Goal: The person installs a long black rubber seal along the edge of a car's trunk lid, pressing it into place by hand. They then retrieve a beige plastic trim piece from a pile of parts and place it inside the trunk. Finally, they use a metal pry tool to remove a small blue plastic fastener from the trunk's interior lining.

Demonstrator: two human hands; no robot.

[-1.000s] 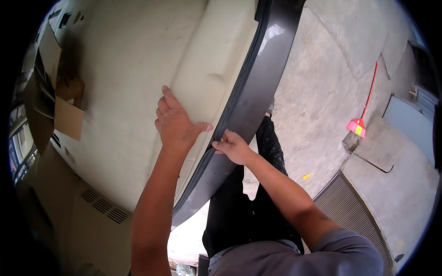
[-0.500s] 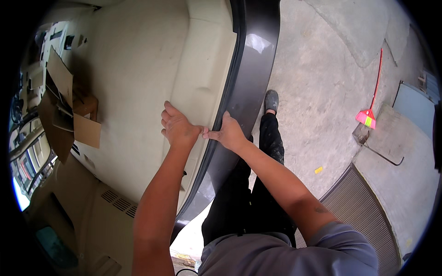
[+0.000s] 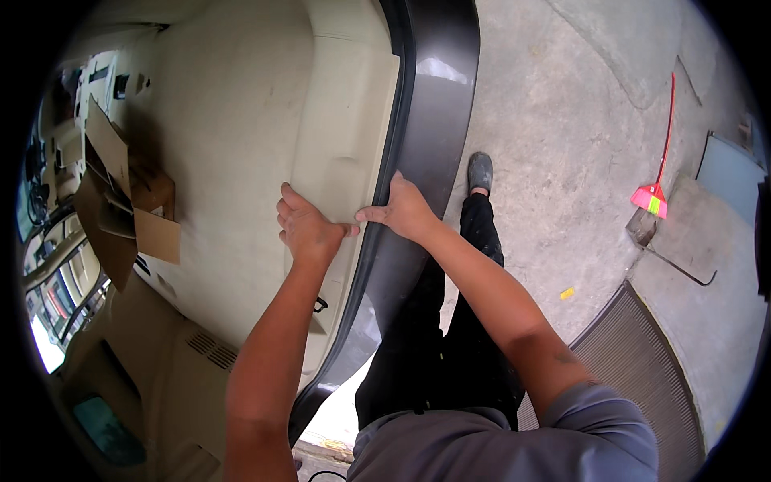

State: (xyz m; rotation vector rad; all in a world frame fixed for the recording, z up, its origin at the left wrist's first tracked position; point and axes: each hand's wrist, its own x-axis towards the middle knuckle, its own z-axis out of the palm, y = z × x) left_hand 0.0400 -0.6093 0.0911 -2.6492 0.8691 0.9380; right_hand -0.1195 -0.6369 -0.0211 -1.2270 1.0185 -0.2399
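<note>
My left hand (image 3: 305,229) rests on a beige interior lining (image 3: 225,112) of a vehicle, fingers spread, thumb toward the black rubber seal (image 3: 401,112). Just right of it, my right hand (image 3: 397,209) lies on that seal, thumb and index finger apart, with the index pointing along it; its other fingers are mostly hidden. The seal runs inside a glossy dark grey body edge (image 3: 446,104). A small black hook-like piece (image 3: 320,305) shows on the lining beside my left forearm.
An opened cardboard box (image 3: 157,237) is on the left, above a vented trim panel (image 3: 209,349). On the concrete floor (image 3: 546,145) at right are a pink broom (image 3: 649,201), a metal dustpan (image 3: 642,227), a yellow scrap (image 3: 567,293) and a ribbed grey mat (image 3: 634,361).
My right hand has moved upward along the seal, its index finger stretching out from a more bent pose. The view has shifted, showing more of the interior at left and my foot.
</note>
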